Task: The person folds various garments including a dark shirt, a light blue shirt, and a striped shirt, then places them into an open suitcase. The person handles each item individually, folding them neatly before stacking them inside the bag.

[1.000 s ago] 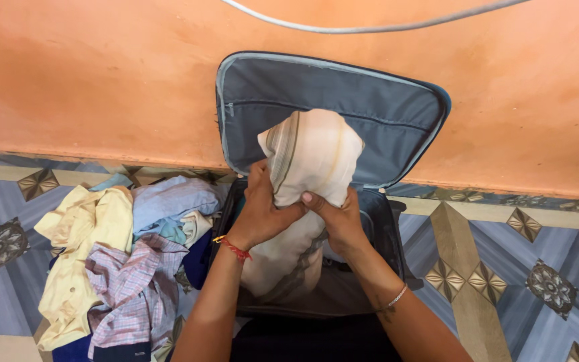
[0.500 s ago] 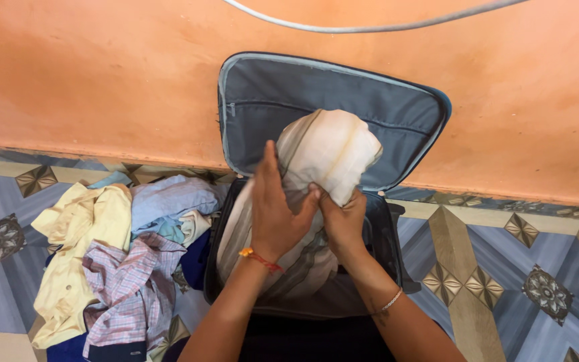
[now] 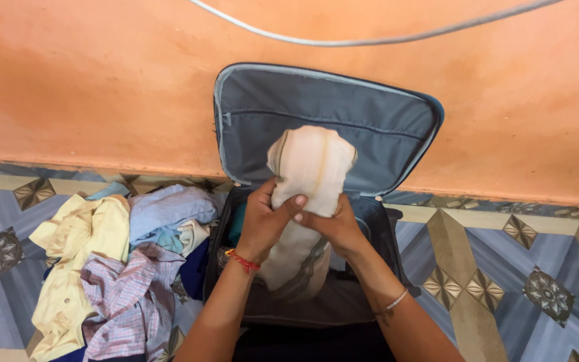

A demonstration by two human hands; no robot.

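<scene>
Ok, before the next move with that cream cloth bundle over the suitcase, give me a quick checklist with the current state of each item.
1. Both hands on the bundle: ok, left hand and right hand wrap the cream cloth bundle.
2. Grip around the bundle's middle: ok.
3. Suitcase open: ok, lid leans on the orange wall.
4. Bundle above the suitcase: ok.
5. Room inside: cannot tell, hidden by arms.
6. Clothes pile outside the suitcase: ok, beside its left edge.

bright, even, soft light fills the frame; shadows are faint. sharp focus throughout, no glare; straight lines bow slightly near the frame edges.
</scene>
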